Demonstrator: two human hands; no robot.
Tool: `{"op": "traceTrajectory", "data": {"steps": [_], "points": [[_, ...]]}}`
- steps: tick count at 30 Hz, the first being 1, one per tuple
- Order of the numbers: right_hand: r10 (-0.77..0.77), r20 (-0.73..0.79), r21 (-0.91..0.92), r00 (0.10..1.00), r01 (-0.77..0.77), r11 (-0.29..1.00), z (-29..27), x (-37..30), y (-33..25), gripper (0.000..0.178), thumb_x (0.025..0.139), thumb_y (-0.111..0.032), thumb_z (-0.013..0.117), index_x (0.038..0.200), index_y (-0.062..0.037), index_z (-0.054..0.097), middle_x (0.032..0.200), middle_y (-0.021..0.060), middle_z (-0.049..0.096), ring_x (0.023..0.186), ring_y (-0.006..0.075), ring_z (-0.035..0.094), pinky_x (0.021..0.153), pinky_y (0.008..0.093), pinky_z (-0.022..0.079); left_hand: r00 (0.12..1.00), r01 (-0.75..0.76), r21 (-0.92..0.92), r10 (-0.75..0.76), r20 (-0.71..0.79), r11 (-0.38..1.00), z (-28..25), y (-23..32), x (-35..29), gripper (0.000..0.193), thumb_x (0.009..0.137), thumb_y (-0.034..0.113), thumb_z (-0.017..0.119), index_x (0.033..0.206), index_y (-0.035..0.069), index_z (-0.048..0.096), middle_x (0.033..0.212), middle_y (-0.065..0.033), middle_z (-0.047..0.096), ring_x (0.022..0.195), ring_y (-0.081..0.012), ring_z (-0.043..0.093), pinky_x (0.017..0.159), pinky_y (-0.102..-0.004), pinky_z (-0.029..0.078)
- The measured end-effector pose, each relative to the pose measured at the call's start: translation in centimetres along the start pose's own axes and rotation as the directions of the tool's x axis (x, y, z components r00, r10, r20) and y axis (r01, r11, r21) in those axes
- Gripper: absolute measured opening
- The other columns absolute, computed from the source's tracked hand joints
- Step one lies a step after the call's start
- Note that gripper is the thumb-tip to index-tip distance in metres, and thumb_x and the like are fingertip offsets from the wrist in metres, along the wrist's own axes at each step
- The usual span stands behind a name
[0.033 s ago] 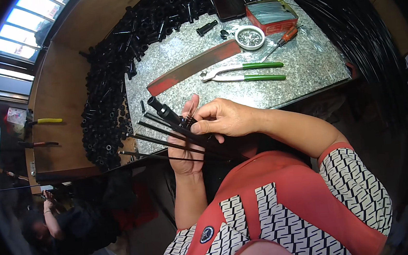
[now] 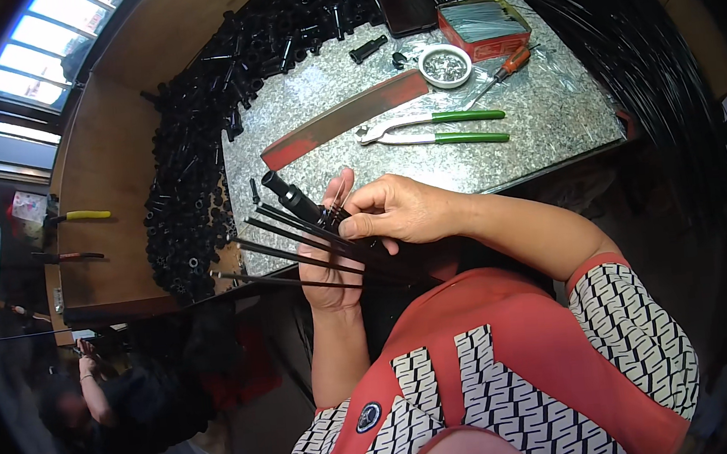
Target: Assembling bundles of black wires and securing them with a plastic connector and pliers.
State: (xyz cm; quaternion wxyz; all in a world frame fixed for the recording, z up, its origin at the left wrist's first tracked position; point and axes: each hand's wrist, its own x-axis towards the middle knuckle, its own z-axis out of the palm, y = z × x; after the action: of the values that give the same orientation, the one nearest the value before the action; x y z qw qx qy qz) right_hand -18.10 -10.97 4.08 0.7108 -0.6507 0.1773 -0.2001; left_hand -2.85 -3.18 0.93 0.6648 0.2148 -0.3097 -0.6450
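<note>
Palm up beneath a bundle of thin black ribs (image 2: 296, 252), my left hand (image 2: 331, 283) is closed around a black tubular runner (image 2: 294, 198), like those of an umbrella frame. The runner's open end points up and left, and the ribs fan out to the left. My right hand (image 2: 392, 211) reaches in from the right, thumb and forefinger pinched at the runner's lower end. Thin wire (image 2: 339, 196) shows between the fingertips of both hands. My fingers hide the joint of ribs and runner.
Green-handled pincers (image 2: 437, 131) and a curved red-brown strip (image 2: 345, 119) lie on the speckled tabletop (image 2: 546, 137). Behind are a white bowl (image 2: 445, 66) of small metal bits, a red tin (image 2: 485, 30) of wires and a screwdriver (image 2: 512, 63). Black runners (image 2: 194, 168) are heaped at left. Another person (image 2: 129, 412) sits lower left.
The ribs and runner have tilted very slightly in my hands. Both hands keep nearly the same place and grip.
</note>
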Motion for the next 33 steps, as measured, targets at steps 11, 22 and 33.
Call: {"op": "traceTrajectory", "data": {"steps": [11,22,33], "points": [[0.008,0.005,0.087,1.0,-0.008,0.996,0.1,0.8,1.2,0.035,0.09,-0.033,0.063,0.072,-0.0041,0.053,0.059,0.0012,0.053,0.046,0.0085,0.054,0.043,0.0222,0.037,0.998,0.053,-0.171,-0.05,0.024,0.984,-0.6,0.0,0.0,0.054,0.089,0.027,0.061,0.132,0.001,0.043,0.147,-0.0258,0.024,0.129,-0.0391,0.039,0.106,-0.0507,0.035],[0.068,0.137,0.165,0.988,-0.091,0.982,0.6,2.8,1.3,0.029,0.091,-0.027,0.063,0.075,-0.0056,0.05,0.065,-0.0005,0.052,0.048,0.0066,0.049,0.045,0.0206,0.037,0.993,0.111,-0.178,-0.116,-0.018,0.978,-1.5,1.4,-0.3,0.052,0.09,0.02,0.055,0.138,0.004,0.039,0.152,-0.021,0.016,0.136,-0.0383,0.026,0.111,-0.0518,0.026],[-0.013,-0.077,-0.058,0.997,0.009,0.998,3.4,6.0,1.8,0.027,0.086,-0.017,0.067,0.072,-0.0053,0.048,0.064,-0.0032,0.046,0.059,0.0042,0.04,0.053,0.0223,0.032,0.911,-0.196,0.043,0.199,-0.362,0.98,-4.2,3.5,-0.4,0.031,0.096,0.027,0.05,0.122,0.009,0.048,0.127,-0.015,0.048,0.123,-0.0287,0.045,0.103,-0.0415,0.039]]}}
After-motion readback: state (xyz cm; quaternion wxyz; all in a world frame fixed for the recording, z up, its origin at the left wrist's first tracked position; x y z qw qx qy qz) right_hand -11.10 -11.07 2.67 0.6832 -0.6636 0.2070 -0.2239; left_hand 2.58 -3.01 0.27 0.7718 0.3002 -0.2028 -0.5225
